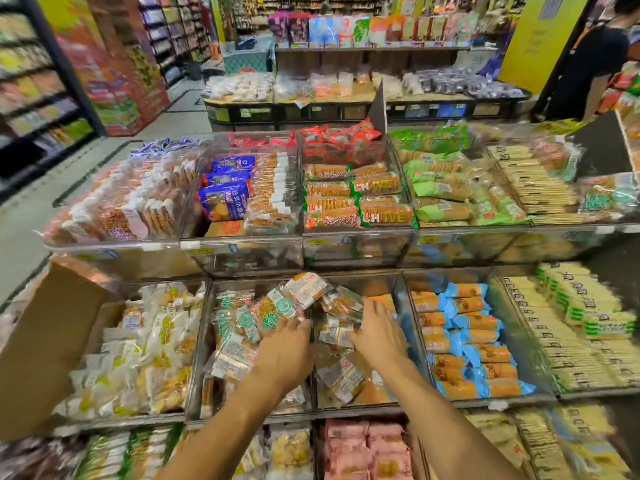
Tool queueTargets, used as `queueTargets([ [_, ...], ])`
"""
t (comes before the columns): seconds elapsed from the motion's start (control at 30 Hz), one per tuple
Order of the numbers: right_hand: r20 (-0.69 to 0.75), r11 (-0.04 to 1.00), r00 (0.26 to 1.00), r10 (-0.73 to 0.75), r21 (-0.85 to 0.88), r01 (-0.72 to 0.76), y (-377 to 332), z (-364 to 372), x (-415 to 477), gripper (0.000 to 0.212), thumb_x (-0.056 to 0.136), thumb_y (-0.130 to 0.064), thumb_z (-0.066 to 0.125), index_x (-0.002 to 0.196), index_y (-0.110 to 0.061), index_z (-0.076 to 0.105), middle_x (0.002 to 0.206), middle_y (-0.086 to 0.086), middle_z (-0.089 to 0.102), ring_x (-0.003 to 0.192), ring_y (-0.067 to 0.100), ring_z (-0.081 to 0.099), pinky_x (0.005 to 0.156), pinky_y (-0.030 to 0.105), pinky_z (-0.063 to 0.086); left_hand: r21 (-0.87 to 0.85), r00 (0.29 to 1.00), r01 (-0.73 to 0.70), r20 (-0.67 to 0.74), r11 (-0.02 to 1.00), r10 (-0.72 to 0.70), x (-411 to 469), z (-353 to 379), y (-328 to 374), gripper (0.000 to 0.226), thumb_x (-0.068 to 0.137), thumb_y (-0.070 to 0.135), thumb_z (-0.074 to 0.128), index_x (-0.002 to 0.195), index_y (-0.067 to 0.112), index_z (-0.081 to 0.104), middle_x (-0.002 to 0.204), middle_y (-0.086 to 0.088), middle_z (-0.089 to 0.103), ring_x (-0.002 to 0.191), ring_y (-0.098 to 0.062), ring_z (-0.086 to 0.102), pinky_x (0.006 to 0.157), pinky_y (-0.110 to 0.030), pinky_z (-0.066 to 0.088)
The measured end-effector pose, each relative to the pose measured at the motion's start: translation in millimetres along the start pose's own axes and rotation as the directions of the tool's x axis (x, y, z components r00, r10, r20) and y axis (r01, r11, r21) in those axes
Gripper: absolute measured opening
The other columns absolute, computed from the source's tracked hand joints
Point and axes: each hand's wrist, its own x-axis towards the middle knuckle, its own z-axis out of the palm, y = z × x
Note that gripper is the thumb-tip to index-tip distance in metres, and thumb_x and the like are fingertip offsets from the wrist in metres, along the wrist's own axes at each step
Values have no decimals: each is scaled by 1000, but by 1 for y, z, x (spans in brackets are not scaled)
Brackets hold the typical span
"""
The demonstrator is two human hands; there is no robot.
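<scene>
Snack packets (277,310) | left grip (284,351) holds them | right grip (377,336) wide | crackers (386,216): "CHIVE"

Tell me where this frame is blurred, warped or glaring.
Head view: wide-angle bending curves the bin rows toward the edges; the aisle shelves at far left smear with blur, as do the bottom corners; the light is even, with no hard shadows; glare streaks the clear bin fronts and the wrapped packets; the left hand and right hand are fairly sharp.

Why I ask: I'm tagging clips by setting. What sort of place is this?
Most likely a supermarket or snack shop: tiered clear bins of wrapped biscuit packs, price tags on the bin fronts, and stocked aisle shelves behind.
</scene>
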Motion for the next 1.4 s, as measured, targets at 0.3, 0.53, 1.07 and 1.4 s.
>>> queueTargets([
  [0.3,-2,1000,1000,-13,5,13,19,21,38,82,89,-46,78,153,-16,36,150,8,47,138,30,45,108,44,44,-258,987,116,-79,959,-141,-5,13,11,26,102,29,51,126,25,58,103,0,70,91,-20,68,84,-39,60],
  [0.53,-126,987,980,-156,2,158,36,30,42,34,99,-40,63,127,-22,59,119,-1,62,116,24,59,91,39,49,-576,972,195,7,794,-234,0,15,22,17,106,18,54,118,19,65,94,4,70,66,0,61,51,-10,44],
  [1.07,-441,777,711,-547,48,628,62,55,-4,48,88,-18,71,135,-18,67,135,-5,64,124,15,60,105,31,51,-970,943,224,239,-90,-231,27,17,35,69,73,46,87,108,-11,69,99,-27,75,92,-49,71,91,-59,60],
  [1.4,-422,881,854,-303,218,420,34,54,-4,61,85,-15,83,141,-17,57,138,0,57,127,22,55,107,39,50,-940,886,249,318,-234,-337,15,5,0,46,89,12,80,123,0,53,90,-13,76,93,-36,75,93,-56,60],
])
